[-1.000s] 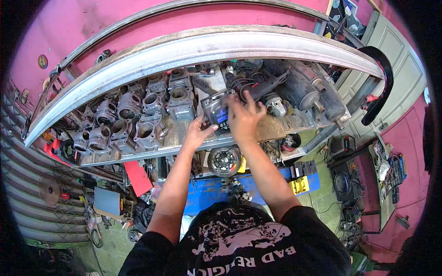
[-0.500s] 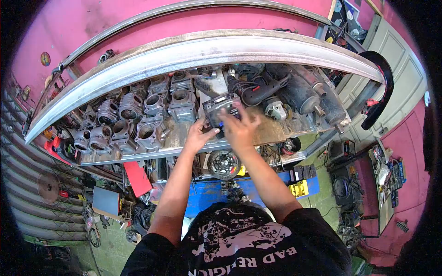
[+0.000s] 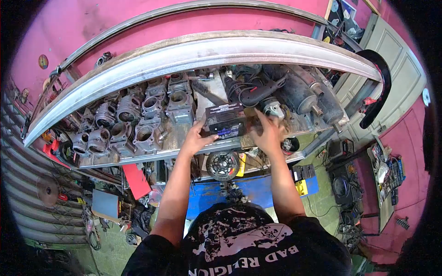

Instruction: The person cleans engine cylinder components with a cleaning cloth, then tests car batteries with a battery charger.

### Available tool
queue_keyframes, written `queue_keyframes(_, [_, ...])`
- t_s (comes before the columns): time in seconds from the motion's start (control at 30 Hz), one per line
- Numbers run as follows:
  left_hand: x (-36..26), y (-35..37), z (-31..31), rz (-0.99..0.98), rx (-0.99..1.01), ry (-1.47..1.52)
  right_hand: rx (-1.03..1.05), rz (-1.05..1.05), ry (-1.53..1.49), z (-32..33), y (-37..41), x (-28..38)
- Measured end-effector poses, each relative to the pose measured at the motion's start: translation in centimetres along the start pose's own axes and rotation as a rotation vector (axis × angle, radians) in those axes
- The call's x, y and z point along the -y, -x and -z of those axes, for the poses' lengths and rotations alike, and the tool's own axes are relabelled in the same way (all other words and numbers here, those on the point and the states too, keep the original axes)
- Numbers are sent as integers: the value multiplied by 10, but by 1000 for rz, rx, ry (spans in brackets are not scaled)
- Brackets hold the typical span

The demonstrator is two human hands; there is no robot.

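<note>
A black box with purple-blue lettering [image 3: 225,121] rests on or just over the front of the wooden shelf, its broad label side towards me. My left hand [image 3: 197,138] grips its left end, the thumb along the lower front edge. Off the box's right end is my right hand [image 3: 268,133], thumb and fingers apart and partly blurred; I see nothing held in it. Behind the box lies a dark-bristled brush [image 3: 209,93]. A small metal part [image 3: 275,109] sits just beyond my right fingers.
Several engine cylinders [image 3: 122,133] stand in rows on the left of the shelf. Dark mufflers [image 3: 299,94] lie at the right. A white curved beam [image 3: 207,50] crosses above. Below the shelf are a round metal disc part [image 3: 223,164] and a blue surface [image 3: 207,195].
My right hand has moved right, off the front of the box to beyond its right end. The box now sits flatter and a little lower, its label side uncovered.
</note>
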State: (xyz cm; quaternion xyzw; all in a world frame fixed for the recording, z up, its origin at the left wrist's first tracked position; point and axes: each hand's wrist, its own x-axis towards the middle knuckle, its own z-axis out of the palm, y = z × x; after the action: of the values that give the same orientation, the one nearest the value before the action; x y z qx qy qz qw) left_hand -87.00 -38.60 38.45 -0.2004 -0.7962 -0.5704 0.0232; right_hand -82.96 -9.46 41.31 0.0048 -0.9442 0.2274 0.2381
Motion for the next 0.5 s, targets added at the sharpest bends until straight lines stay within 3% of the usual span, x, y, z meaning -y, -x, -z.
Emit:
queue_keyframes(0.07, [8,-2,3,43,23,-29,122,37,-173,8,-7,13])
queue_keyframes(0.13, [19,-4,1,-81,-21,0,271,224,-68,7,-23,22])
queue_keyframes(0.17, [29,-5,-5,-168,-106,37,328,213,-20,12,-32,30])
queue_keyframes(0.27, [23,-2,-9,-164,-231,85,444,199,65,14,-40,37])
queue_keyframes(0.3, [14,3,-11,-13,-311,-5,372,204,48,13,-34,39])
queue_keyframes(0.33, [7,2,-16,-15,-311,-6,370,205,48,8,-27,41])
queue_keyframes(0.43, [14,2,-25,-298,-599,-339,140,24,-161,-14,3,48])
queue_keyframes(0.5, [-10,13,-28,-386,-553,-461,112,10,-129,-12,18,61])
